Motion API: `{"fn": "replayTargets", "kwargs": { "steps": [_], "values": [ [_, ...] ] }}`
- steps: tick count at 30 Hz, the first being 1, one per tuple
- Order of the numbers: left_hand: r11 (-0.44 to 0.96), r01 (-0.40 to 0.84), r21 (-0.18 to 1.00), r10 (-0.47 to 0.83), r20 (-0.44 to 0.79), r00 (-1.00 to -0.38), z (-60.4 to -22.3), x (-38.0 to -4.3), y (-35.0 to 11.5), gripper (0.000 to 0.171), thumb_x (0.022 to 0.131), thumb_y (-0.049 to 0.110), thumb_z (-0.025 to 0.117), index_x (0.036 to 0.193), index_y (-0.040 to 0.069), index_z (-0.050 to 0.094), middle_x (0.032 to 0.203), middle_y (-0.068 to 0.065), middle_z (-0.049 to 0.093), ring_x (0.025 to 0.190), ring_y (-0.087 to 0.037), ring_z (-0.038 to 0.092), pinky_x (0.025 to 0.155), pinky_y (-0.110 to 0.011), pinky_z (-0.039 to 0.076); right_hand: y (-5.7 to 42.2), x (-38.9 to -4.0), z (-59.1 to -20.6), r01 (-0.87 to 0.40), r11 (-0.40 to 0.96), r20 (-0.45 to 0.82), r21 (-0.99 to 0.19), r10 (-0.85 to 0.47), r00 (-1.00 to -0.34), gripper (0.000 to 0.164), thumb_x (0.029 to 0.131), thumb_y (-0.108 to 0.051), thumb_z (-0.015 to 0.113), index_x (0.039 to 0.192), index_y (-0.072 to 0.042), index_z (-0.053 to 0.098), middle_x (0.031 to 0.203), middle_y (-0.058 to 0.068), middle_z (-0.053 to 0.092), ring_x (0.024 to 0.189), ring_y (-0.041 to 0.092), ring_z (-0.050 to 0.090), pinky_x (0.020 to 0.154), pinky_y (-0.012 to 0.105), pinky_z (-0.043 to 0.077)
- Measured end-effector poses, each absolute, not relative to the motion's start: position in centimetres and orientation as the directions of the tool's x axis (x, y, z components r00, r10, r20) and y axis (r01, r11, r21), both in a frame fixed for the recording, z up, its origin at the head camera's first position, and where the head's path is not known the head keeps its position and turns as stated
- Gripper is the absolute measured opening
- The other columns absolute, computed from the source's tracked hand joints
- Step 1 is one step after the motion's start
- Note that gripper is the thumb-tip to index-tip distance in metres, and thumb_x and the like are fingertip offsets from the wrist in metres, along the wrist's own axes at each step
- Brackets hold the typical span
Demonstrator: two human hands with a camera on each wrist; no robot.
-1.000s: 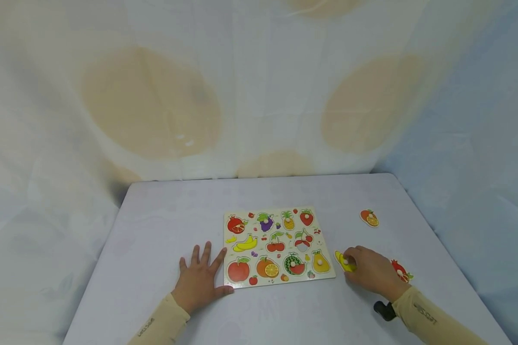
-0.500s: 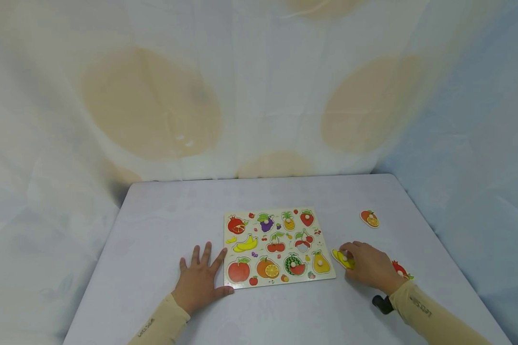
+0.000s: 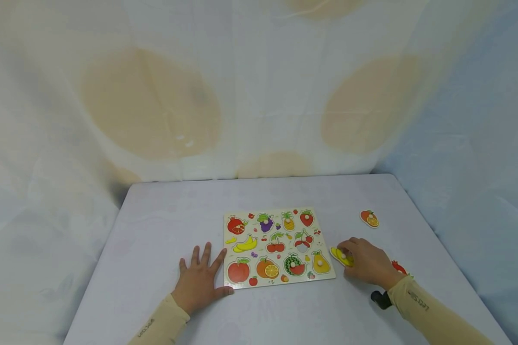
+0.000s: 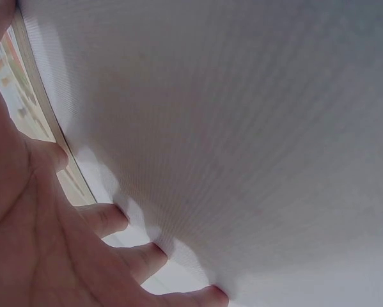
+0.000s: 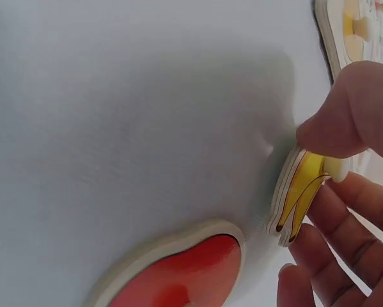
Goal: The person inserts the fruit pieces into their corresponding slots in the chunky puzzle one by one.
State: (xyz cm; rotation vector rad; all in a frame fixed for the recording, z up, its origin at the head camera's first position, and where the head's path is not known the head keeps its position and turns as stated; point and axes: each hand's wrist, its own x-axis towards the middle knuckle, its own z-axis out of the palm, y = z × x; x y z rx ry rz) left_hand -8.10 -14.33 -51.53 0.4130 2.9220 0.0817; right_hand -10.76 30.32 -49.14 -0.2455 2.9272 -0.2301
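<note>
My right hand (image 3: 369,263) pinches a banana puzzle piece (image 3: 340,256) just off the right edge of a wooden fruit puzzle board (image 3: 278,214). In the right wrist view, thumb and fingers are on the banana piece (image 5: 303,188) around its pale knob; the piece is tilted, and I cannot tell if it touches the table. With fingers spread, my left hand (image 3: 200,282) rests at the board's left edge. The left wrist view shows a finger (image 4: 47,153) against that edge. Several fruits on the board carry knobs; the printed bananas, apple, orange and pomegranate show none.
An orange piece (image 3: 370,219) lies at the right of the white table (image 3: 164,211). A pomegranate piece (image 3: 398,266) sits partly hidden behind the right forearm. Under the right wrist hangs a small black device (image 3: 381,299). Patterned cloth (image 3: 259,96) surrounds the table.
The right hand has shifted slightly left and away from me with the banana piece, closer to the board. The left hand and the board stay where they were.
</note>
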Motion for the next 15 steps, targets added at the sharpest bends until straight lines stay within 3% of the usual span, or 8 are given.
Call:
{"fn": "replayTargets", "kwargs": {
  "steps": [15],
  "values": [
    [0.958, 0.274, 0.085, 0.285, -0.179, -0.942, -51.2, -8.0, -14.3, 0.103, 0.073, 0.079, 0.064, 0.157, 0.028, 0.033, 0.16, -0.023, 0.023, 0.141, -0.055, 0.021, 0.098, -0.08, 0.023, 30.1, -11.9, -48.4, -0.192, 0.959, -0.123, -0.21, -0.221, -0.967, 0.055, 0.07, -0.018, 0.085, 0.122, -0.016, 0.067, 0.096, -0.005, 0.063, 0.085, 0.017, 0.055, 0.072, 0.037, 0.055]
  ]
}}
